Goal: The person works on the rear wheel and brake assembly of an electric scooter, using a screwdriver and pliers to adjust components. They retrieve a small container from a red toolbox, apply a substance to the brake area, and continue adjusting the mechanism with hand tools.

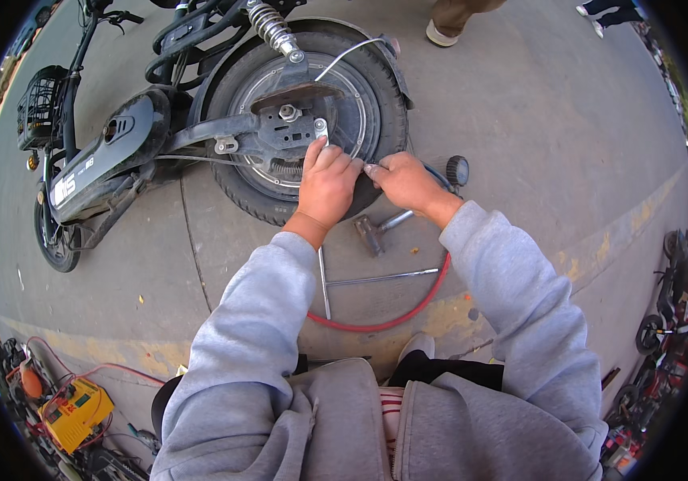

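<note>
The rear wheel [232,100] of an electric scooter [111,156] is in front of me, with a black tyre and a round hub. My left hand [329,186] is closed at the wheel's near right side, its index finger by a small metal bracket [320,128]. Close beside it, my right hand [408,183] is closed in a pinch, thumb and finger meeting the left fingers over the tyre edge. Something small and pale shows at the right fingertips, but its kind is unclear. Whatever the left fingers hold is hidden.
A hammer [369,235] and a T-shaped wrench [380,278] lie on the concrete near the wheel. A red hose [384,326] curves around them, and a round gauge [457,170] sits right of my hand. A yellow device [76,413] stands lower left. Another person's shoe [441,35] is beyond.
</note>
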`<state>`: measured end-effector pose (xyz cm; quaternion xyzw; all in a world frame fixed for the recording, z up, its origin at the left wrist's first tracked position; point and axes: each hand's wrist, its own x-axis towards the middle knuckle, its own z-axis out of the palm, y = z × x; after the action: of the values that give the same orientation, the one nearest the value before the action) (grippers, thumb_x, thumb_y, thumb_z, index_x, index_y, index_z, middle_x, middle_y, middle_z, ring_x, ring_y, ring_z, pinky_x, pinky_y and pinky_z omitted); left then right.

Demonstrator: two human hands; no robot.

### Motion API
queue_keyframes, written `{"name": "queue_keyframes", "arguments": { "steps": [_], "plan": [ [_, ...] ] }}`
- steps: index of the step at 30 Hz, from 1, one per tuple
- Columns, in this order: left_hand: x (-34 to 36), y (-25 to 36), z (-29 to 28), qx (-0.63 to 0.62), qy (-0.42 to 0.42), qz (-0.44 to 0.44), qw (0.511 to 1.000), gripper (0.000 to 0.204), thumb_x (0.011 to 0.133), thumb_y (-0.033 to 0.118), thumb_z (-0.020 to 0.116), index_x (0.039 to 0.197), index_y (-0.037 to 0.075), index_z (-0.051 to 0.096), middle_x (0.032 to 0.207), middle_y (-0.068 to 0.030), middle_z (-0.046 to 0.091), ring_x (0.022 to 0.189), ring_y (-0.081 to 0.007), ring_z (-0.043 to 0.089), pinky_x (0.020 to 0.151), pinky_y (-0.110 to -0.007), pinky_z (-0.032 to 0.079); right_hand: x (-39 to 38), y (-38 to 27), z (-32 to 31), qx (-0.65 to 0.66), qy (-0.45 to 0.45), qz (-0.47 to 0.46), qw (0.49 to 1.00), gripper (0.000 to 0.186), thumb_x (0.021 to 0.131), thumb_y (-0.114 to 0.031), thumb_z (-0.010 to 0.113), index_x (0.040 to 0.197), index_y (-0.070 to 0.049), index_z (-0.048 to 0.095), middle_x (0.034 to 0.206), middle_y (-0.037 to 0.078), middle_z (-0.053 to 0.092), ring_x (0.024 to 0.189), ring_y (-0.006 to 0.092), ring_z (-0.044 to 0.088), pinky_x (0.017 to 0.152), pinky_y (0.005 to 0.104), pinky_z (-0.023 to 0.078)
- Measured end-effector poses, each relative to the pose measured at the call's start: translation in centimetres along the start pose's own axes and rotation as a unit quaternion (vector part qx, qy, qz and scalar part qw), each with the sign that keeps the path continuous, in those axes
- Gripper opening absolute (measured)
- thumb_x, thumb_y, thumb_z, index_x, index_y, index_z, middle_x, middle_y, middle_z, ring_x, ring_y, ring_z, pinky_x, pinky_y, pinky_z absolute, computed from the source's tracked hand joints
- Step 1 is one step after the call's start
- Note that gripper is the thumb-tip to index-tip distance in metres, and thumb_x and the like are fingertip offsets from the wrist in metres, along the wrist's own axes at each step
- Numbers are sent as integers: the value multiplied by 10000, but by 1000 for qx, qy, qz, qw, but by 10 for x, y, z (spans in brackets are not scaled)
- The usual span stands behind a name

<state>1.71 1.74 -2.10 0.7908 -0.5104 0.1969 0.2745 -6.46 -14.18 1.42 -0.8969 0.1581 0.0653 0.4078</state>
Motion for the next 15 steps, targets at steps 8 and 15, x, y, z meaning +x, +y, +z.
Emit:
{"name": "queue_keyframes", "arguments": {
  "steps": [8,15],
  "plan": [
    [1,0,-8,-18,-44,10,999,234,753,83,645,980,90,704,896,-32,633,998,-225,584,1099,-475,344,-16,-9,-6,-151,28,-71,986,294,922,-302,623,852,-26,552,655,149,611,637,296,640,555,398,486],
    [11,5,-32,-47,-116,-13,992,672,707,107,714,1357,111,542,1269,-72,584,1218,-300,472,1136,-538,271,-46,-8,0,-298,123,-163,932,161,910,-203,600,868,-52,564,769,112,640,743,295,652,591,408,527]
  ]
}}
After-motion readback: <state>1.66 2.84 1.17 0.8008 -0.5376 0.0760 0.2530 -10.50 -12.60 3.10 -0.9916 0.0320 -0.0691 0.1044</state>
